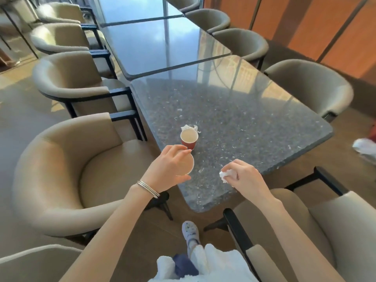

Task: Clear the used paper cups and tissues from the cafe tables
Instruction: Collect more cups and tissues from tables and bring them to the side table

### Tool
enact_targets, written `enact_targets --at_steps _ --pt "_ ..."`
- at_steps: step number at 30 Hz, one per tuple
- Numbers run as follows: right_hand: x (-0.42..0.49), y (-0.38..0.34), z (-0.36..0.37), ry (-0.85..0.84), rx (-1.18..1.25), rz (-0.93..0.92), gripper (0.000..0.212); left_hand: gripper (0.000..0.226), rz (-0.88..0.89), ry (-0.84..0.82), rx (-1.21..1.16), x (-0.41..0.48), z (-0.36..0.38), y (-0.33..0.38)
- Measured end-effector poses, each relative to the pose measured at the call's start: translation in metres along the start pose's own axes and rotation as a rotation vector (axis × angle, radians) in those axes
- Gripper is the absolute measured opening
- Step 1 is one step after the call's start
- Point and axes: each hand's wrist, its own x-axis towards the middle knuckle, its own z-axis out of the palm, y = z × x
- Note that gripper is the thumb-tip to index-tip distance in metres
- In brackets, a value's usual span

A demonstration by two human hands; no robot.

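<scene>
Red paper cup (189, 138) upright, mouth upward

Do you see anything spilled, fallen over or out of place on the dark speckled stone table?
No spill shows. The red paper cup stands upright with a crumpled white tissue just behind it, and a small white scrap lies farther back. Only this litter is out of place.
</scene>
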Motion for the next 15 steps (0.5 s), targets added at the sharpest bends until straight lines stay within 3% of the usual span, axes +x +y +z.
enact_targets --at_steps 15 --pt "0.189 0.041 -0.017 -0.075 -0.006 -0.067 0.011 0.078 -0.072 0.022 -0.094 0.152 0.027 -0.057"
